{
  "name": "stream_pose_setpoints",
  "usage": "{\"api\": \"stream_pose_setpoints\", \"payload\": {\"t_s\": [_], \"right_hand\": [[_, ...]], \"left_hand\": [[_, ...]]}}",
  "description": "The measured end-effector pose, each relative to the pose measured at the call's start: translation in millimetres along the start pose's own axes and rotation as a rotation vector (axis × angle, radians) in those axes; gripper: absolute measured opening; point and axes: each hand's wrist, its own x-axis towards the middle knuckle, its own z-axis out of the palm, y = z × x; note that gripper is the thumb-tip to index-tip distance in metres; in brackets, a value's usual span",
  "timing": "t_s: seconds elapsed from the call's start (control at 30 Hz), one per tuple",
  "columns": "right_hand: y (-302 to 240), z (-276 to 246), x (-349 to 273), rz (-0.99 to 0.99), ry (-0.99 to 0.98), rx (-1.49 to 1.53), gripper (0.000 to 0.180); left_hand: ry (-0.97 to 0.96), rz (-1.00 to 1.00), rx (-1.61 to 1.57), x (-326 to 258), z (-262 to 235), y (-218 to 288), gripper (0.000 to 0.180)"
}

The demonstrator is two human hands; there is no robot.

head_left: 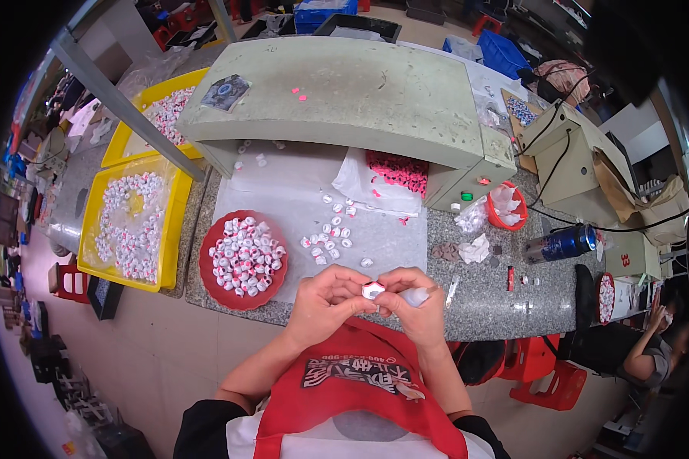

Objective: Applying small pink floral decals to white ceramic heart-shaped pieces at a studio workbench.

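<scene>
Close to the table's front edge, my left hand [325, 304] and my right hand [416, 312] pinch one small white piece [372, 291] between thumbs and fingertips. It has dark and reddish edges; its exact kind is too small to tell. A pale, whitish scrap [416, 297] is tucked in my right hand. Left of my hands, a red scalloped bowl [207, 269] holds a heap of small white pieces with pink and dark marks. Several similar loose pieces [331, 237] lie on the white sheet [283, 195] just beyond my hands.
A greenish metal hood [337, 96] spans the table, with pink pieces [398, 174] beneath it. Yellow trays [168, 252] of white pieces stand left. To the right are a red cup [517, 217], a blue can [563, 243] and a black cable [589, 228]. Another person [643, 356] sits far right.
</scene>
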Motion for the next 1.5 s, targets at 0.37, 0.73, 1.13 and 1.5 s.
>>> {"api": "stream_pose_setpoints", "payload": {"t_s": [0.37, 0.73, 1.13, 1.5], "right_hand": [[30.0, 3.6, 16.7, 0.011, -0.09, -0.014, 0.01], [105.9, -3.2, 54.3, 0.273, 0.018, -0.29, 0.021], [77.5, -43.6, 47.8, 0.218, 0.223, -0.307, 0.03], [-33.3, 2.8, -19.1, -0.481, 0.064, -0.496, 0.031]], "left_hand": [[0.124, 0.0, 0.071, -5.1, -11.8, -22.3, 0.021], [0.703, -0.127, 1.415, 6.2, -172.4, -90.6, 0.037], [0.356, 0.019, 1.204, 177.1, -157.9, -163.5, 0.019], [0.055, 0.029, -0.517, 14.1, -13.3, 11.1, 0.028]]}}
